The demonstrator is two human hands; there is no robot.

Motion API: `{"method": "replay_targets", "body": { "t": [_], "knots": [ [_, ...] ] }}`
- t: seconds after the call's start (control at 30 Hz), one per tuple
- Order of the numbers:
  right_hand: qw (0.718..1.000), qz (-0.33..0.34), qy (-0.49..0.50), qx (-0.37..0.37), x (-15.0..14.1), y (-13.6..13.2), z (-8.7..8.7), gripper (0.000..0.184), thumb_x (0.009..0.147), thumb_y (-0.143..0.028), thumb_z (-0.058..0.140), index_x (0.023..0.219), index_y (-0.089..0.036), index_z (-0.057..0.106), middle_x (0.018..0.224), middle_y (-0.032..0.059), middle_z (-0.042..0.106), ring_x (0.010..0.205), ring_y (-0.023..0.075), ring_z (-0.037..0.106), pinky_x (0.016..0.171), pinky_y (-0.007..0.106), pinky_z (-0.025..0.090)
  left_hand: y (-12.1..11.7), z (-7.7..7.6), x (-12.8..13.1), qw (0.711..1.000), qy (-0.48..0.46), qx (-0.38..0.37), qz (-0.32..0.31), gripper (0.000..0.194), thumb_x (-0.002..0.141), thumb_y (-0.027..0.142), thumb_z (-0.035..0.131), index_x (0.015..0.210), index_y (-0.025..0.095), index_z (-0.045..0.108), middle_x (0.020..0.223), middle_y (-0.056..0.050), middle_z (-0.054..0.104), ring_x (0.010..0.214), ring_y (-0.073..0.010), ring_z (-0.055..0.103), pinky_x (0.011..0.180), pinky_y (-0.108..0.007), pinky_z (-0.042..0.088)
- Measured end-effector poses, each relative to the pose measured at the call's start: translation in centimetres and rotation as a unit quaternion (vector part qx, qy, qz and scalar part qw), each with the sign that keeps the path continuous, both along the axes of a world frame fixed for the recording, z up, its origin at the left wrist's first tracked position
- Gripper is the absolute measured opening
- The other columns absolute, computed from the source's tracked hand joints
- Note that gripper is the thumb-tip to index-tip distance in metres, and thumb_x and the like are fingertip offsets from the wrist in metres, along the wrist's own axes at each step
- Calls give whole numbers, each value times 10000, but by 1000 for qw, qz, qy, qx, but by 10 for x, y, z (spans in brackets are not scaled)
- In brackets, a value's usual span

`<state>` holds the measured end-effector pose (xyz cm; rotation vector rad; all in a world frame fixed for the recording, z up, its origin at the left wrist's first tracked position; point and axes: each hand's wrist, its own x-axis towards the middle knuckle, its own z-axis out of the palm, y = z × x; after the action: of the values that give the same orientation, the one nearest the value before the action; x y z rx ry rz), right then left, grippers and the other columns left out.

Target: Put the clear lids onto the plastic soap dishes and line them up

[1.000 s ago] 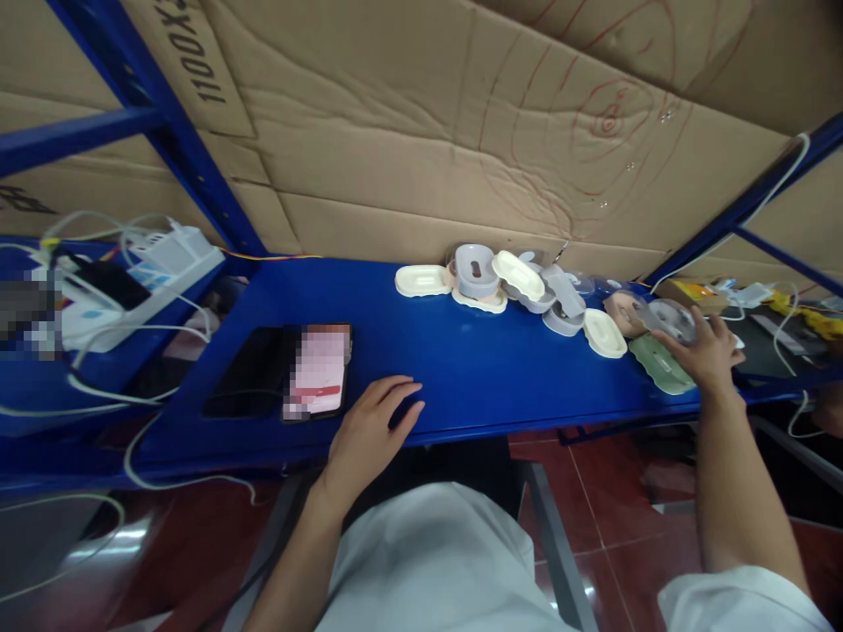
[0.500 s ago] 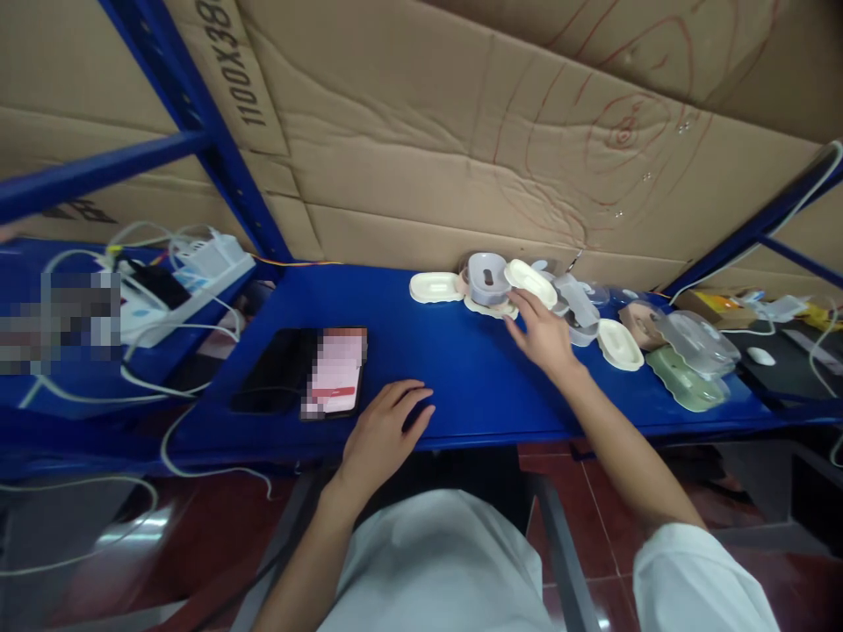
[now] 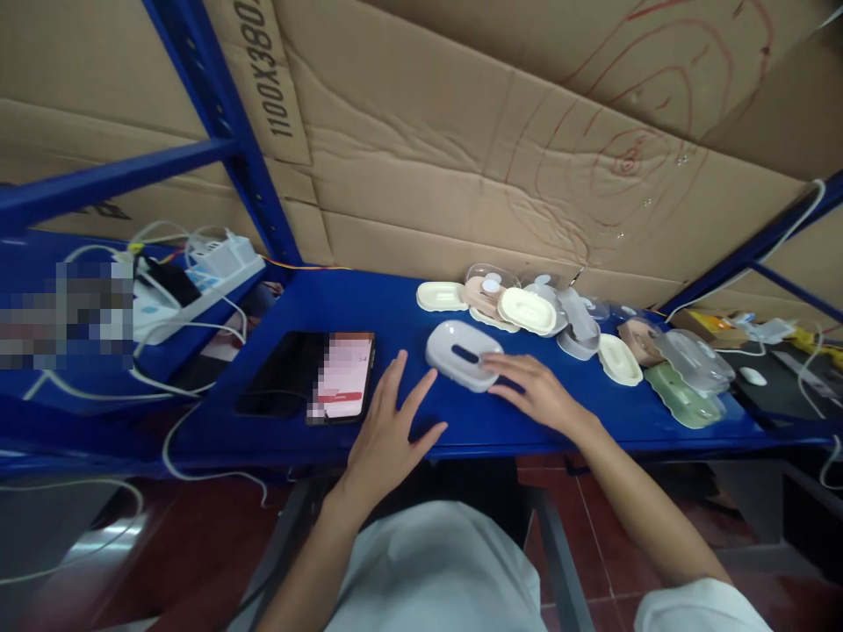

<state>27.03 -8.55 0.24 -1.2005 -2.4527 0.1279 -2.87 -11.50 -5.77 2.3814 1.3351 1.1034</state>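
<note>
Pale grey, oval, slotted plastic dish (image 3: 461, 338) at or just above long blue desk (image 3: 405, 320); right hand (image 3: 541, 395) pinches its right end; left hand (image 3: 383, 439) spread, holding nothing. Judged light, stiff, slightly slippery; grip opposite walls

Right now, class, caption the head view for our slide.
Right hand gripping a gray slotted dish, left hand open nearby, beside a lit smartphone on a blue table.
</note>
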Motion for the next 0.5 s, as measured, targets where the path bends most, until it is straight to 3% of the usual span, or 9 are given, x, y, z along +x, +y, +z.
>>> {"method": "replay_targets", "body": {
  "t": [0.07,0.13,0.23,0.33,0.43,0.5],
  "knots": [
    [998,32,-13,-45,1,-14,-4,475,1087,-402,580,1561,-382,551,1591,40,594,1429,269,612,1157,473,536,2,0,0,999,40,3,-29,643,1018,350,697,1615,355,459,1801,-86,237,1642,-392,285,1269,-616,406],
    [998,22,-15,-48,6,-11,-9,522,1073,-426,603,1586,-386,518,1639,52,539,1461,281,581,1182,500,511,4,0,1,997,60,-1,-47,478,1043,354,657,1515,341,589,1729,-65,414,1608,-365,371,1259,-593,434],
    [995,-96,-16,35,24,12,-16,535,1049,-480,621,1557,-321,562,1636,102,537,1470,347,558,1192,600,468,4,-1,1,998,55,-5,-41,286,1072,337,601,1331,309,718,1577,-48,608,1547,-333,471,1218,-552,497],
    [979,-187,-26,76,39,30,-27,440,1064,-468,580,1421,-234,684,1486,155,670,1373,389,626,1116,642,496,3,-2,0,999,23,4,-34,223,1078,314,593,1238,300,748,1445,-43,697,1493,-314,525,1196,-538,525],
    [989,-143,-21,27,38,25,-36,368,1112,-411,478,1306,-250,747,1393,123,736,1335,333,668,1110,593,515,1,-3,0,998,-50,36,9,208,1064,300,624,1230,312,749,1327,-45,739,1447,-301,555,1213,-548,512],
    [995,-97,3,-7,30,11,-37,376,1123,-404,458,1382,-286,703,1471,96,691,1399,297,630,1155,562,505,2,-2,4,993,-94,57,50,200,1056,298,641,1224,317,748,1291,-48,741,1427,-303,565,1223,-562,499]
  ]
}}
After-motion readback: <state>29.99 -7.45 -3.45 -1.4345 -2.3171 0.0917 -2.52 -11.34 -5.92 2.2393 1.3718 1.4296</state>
